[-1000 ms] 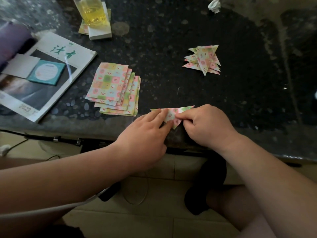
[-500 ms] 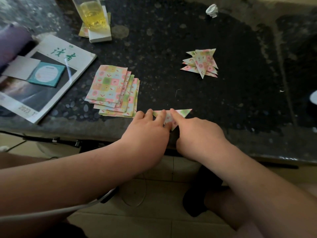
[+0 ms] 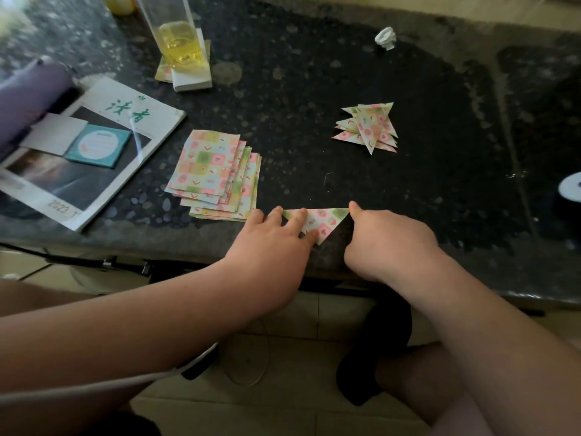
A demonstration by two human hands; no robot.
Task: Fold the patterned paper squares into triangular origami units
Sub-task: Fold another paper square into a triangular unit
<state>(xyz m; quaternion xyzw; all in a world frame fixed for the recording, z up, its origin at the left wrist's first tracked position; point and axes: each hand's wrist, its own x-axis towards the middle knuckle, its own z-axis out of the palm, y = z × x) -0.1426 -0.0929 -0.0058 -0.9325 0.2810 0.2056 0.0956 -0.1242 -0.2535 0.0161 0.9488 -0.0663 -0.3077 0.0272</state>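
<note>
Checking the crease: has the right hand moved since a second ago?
Yes: the right hand slid rightward, away from the stack of squares, to the triangle's right corner.

Paper stack (image 3: 213,174) left of folded triangle (image 3: 327,222); finished units (image 3: 369,127) behind, right.

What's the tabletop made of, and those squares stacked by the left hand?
Tabletop: probably polished stone, dark and speckled with a dull sheen. Stack of squares: thin printed paper, matt, with sheets lying flat and edges fanned.
</note>
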